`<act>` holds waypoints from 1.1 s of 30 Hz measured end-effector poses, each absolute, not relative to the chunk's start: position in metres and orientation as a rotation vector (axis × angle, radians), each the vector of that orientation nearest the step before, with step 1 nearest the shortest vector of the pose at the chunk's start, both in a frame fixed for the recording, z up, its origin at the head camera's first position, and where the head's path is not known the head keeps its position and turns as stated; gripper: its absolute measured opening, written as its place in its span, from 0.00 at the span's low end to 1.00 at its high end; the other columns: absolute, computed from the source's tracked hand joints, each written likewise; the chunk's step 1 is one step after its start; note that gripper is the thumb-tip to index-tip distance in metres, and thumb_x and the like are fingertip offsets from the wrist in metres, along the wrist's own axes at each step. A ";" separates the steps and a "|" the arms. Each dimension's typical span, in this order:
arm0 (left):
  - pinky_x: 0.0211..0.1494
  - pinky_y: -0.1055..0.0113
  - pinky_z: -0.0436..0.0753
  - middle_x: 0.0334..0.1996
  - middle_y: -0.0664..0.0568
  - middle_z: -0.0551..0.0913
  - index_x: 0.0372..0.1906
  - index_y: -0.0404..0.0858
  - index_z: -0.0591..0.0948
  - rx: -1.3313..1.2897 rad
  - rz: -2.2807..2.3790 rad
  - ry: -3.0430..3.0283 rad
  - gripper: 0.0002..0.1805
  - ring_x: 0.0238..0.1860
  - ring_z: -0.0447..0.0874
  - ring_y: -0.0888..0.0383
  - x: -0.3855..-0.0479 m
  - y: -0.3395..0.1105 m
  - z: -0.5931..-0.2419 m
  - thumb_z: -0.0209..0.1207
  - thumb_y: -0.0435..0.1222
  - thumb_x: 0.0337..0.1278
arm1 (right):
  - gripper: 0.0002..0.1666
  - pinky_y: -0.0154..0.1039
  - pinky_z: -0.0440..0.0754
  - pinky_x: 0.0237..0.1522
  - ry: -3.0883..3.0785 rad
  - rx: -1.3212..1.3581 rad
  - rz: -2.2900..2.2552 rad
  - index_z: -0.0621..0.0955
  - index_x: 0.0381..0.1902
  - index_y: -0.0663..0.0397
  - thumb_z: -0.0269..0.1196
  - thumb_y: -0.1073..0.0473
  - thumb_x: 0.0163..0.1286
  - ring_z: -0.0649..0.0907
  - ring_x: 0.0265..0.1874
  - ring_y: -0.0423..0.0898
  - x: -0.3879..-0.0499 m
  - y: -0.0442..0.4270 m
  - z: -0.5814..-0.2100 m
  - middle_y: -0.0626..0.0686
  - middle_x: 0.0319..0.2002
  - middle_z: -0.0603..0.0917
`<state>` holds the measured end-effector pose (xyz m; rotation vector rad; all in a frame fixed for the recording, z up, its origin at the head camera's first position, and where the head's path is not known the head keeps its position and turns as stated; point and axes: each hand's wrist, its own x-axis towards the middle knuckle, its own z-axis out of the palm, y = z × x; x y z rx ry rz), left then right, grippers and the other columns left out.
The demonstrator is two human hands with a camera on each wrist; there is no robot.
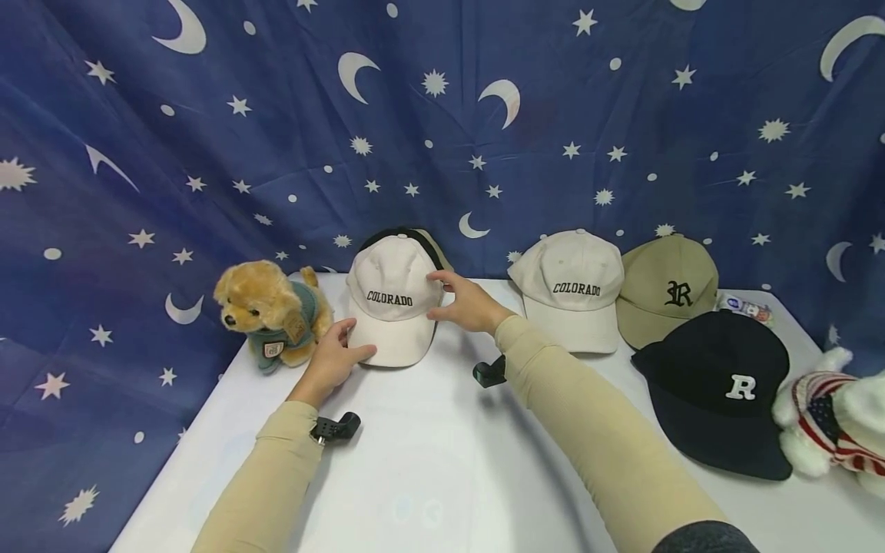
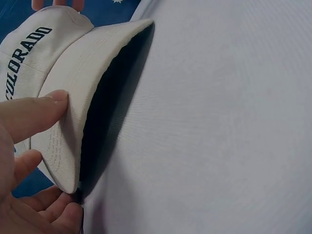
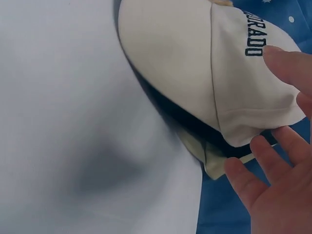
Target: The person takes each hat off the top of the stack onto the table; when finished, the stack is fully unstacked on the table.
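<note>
A white COLORADO cap lies on top of a black cap and a beige cap at the table's back. Beside its brim is my left hand, thumb over the brim's top and the other fingers around its left edge; whether they press on it I cannot tell. On the crown's right side, my right hand has its fingers apart and relaxed. The right wrist view has the right thumb near the lettering and the fingertips by the crown's lower edge, with the black brim and the beige cap underneath.
A plush dog sits left of the stacked caps. Farther right are another white COLORADO cap, a beige cap, a black cap, a small package and a white plush toy. Behind hangs a blue starry cloth.
</note>
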<state>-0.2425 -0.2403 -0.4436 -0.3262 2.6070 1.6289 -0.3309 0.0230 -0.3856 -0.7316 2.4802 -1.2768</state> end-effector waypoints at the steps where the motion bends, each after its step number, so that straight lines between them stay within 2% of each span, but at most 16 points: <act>1: 0.75 0.53 0.57 0.76 0.36 0.54 0.77 0.33 0.57 -0.328 1.632 2.604 0.43 0.76 0.52 0.41 -0.243 -0.240 -0.443 0.66 0.35 0.62 | 0.41 0.47 0.66 0.68 2.473 -0.734 -1.295 0.68 0.73 0.49 0.71 0.59 0.63 0.67 0.71 0.53 -0.331 0.022 -0.386 0.53 0.73 0.67; 11: 0.74 0.52 0.59 0.76 0.34 0.55 0.76 0.33 0.59 -0.351 1.620 2.614 0.42 0.75 0.54 0.39 -0.244 -0.236 -0.440 0.66 0.35 0.61 | 0.37 0.47 0.67 0.68 2.491 -0.653 -1.383 0.73 0.70 0.50 0.70 0.56 0.65 0.68 0.70 0.50 -0.321 0.020 -0.383 0.51 0.71 0.70; 18: 0.73 0.49 0.61 0.74 0.31 0.56 0.75 0.33 0.60 -0.380 1.663 2.622 0.41 0.73 0.56 0.37 -0.239 -0.232 -0.435 0.66 0.34 0.60 | 0.39 0.48 0.68 0.67 2.458 -0.715 -1.448 0.71 0.72 0.52 0.70 0.57 0.65 0.67 0.71 0.51 -0.313 0.019 -0.376 0.51 0.72 0.69; 26: 0.69 0.46 0.66 0.73 0.33 0.58 0.76 0.37 0.60 -0.359 1.591 2.643 0.43 0.70 0.61 0.37 -0.225 -0.228 -0.415 0.67 0.38 0.60 | 0.40 0.46 0.73 0.63 2.463 -0.806 -1.487 0.70 0.72 0.55 0.71 0.58 0.65 0.71 0.67 0.51 -0.302 0.029 -0.364 0.52 0.70 0.70; 33: 0.66 0.46 0.69 0.72 0.35 0.60 0.76 0.39 0.61 -0.251 1.603 2.667 0.42 0.69 0.61 0.37 -0.213 -0.216 -0.401 0.68 0.40 0.59 | 0.39 0.46 0.76 0.59 2.496 -0.849 -1.509 0.69 0.72 0.57 0.70 0.59 0.66 0.74 0.64 0.50 -0.290 0.050 -0.354 0.54 0.68 0.72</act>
